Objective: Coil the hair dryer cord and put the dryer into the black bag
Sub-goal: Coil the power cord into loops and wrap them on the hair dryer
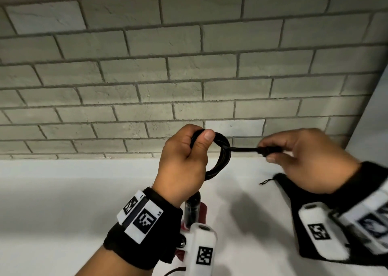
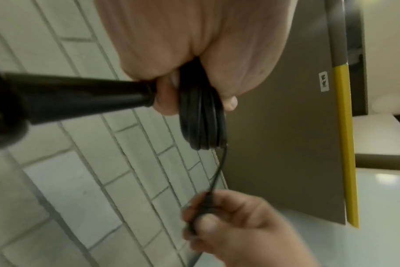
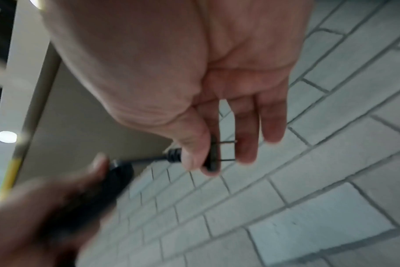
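My left hand [image 1: 189,149] grips a coil of black cord [image 1: 222,160] with several loops, held up before the brick wall. The same coil [image 2: 201,122] hangs from the fingers in the left wrist view. A short straight length of cord runs right to the plug [image 1: 269,149], which my right hand [image 1: 294,149] pinches between thumb and forefinger. The plug [image 3: 211,155] shows two metal prongs in the right wrist view. Below my left wrist hangs the dryer [image 1: 194,210], dark with red parts, mostly hidden. The black bag [image 1: 294,202] lies on the white counter under my right forearm.
A grey brick wall [image 1: 189,65] rises behind the white counter [image 1: 63,202]. A beige panel with a yellow edge [image 2: 347,144] stands at the right. The bag's drawstring [image 1: 265,181] trails leftward on the counter.
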Motion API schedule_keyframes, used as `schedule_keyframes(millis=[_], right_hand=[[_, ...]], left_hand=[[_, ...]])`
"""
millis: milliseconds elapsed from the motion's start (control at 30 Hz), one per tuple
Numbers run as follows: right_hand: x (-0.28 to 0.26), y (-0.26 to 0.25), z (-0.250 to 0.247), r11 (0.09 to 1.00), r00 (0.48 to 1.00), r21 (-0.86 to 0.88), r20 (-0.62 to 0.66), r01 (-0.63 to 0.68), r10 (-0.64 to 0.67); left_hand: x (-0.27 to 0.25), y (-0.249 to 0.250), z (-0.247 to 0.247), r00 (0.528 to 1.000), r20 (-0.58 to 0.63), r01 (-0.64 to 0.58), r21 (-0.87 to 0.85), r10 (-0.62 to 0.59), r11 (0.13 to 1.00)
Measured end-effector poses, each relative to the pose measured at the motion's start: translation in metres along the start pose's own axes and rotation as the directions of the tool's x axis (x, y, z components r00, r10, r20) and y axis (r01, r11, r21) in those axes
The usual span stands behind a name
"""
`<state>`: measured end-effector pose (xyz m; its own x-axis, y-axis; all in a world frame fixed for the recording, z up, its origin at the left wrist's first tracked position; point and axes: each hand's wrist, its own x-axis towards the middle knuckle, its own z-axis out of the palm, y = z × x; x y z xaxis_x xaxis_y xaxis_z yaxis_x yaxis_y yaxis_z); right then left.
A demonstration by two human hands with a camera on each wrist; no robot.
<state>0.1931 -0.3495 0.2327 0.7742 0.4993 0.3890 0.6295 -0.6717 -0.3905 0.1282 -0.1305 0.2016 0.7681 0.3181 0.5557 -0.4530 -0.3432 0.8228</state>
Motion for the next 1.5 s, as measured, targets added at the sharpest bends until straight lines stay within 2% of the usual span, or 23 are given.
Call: schedule_keyframes(millis=[33, 100, 167, 233, 300, 367, 433, 500, 633, 767, 900, 1067, 1167, 1267, 1333, 1433, 1500], right_hand=[[0.003, -0.001, 0.014, 0.999, 0.999, -0.026, -0.014, 0.045, -0.045], [0.006, -0.008, 0.045, 0.996, 0.997, 0.044, 0.005, 0.075, -0.075], [0.008, -0.020, 0.066, 0.986, 0.999, 0.165, 0.034, 0.001, -0.006], [0.010, -0.032, 0.075, 0.930, 0.997, 0.363, -0.011, -0.068, 0.077], [0.009, -0.044, 0.075, 0.750, 0.985, 0.653, -0.034, -0.104, 0.167], [0.005, -0.053, 0.074, 0.525, 0.984, 0.844, 0.014, -0.108, 0.179], [0.001, -0.060, 0.075, 0.348, 0.986, 0.932, 0.046, -0.100, 0.162], [0.002, -0.064, 0.077, 0.271, 0.971, 0.955, 0.054, -0.118, 0.232], [0.009, -0.065, 0.088, 0.237, 0.921, 0.963, 0.027, -0.129, 0.389], [0.016, -0.066, 0.094, 0.235, 0.899, 0.964, 0.009, -0.125, 0.438], [0.020, -0.068, 0.093, 0.242, 0.907, 0.962, 0.018, -0.130, 0.420], [0.018, -0.068, 0.089, 0.369, 0.914, 0.926, -0.086, -0.073, 0.396], [0.017, -0.063, 0.084, 0.370, 0.915, 0.928, -0.120, -0.035, 0.386], [0.018, -0.062, 0.081, 0.257, 0.933, 0.966, -0.058, -0.037, 0.355], [0.019, -0.059, 0.079, 0.152, 0.955, 0.986, 0.018, -0.065, 0.296], [0.021, -0.053, 0.077, 0.000, 0.975, 0.992, 0.123, -0.125, 0.185], [0.020, -0.050, 0.077, -0.080, 0.975, 0.983, 0.176, -0.166, 0.136]], left_hand=[[0.001, 0.001, 0.006, 1.000, 0.003, 0.023, -0.063, -0.023, 0.998], [0.001, 0.001, 0.016, 0.998, 0.008, 0.069, -0.168, -0.069, 0.983], [0.000, 0.002, 0.023, 0.993, 0.017, 0.121, -0.265, -0.121, 0.957], [0.000, 0.001, 0.024, 0.989, 0.022, 0.146, -0.331, -0.147, 0.932], [0.001, -0.001, 0.021, 0.988, 0.003, 0.146, -0.295, -0.152, 0.944], [0.002, -0.003, 0.018, 0.991, -0.017, 0.126, -0.233, -0.133, 0.964], [0.004, -0.006, 0.016, 0.991, -0.012, 0.132, -0.194, -0.137, 0.972], [0.004, -0.008, 0.016, 0.990, 0.002, 0.142, -0.162, -0.144, 0.976], [0.005, -0.013, 0.017, 0.996, -0.037, 0.080, 0.016, -0.079, 0.997], [0.007, -0.022, 0.015, 0.997, -0.068, 0.055, 0.098, -0.048, 0.994], [0.007, -0.019, 0.011, 0.994, -0.059, 0.095, 0.020, -0.093, 0.995], [0.001, -0.010, 0.011, 0.995, 0.019, 0.102, -0.020, -0.101, 0.995], [0.000, -0.007, 0.010, 0.994, 0.056, 0.101, -0.061, -0.097, 0.993], [0.000, -0.005, 0.012, 0.993, 0.056, 0.109, -0.075, -0.105, 0.991], [-0.001, -0.002, 0.014, 0.984, 0.079, 0.172, -0.161, -0.161, 0.972], [0.001, 0.005, 0.012, 0.940, 0.201, 0.337, -0.405, -0.277, 0.850], [0.002, 0.008, 0.009, 0.913, 0.274, 0.403, -0.499, -0.301, 0.767]])
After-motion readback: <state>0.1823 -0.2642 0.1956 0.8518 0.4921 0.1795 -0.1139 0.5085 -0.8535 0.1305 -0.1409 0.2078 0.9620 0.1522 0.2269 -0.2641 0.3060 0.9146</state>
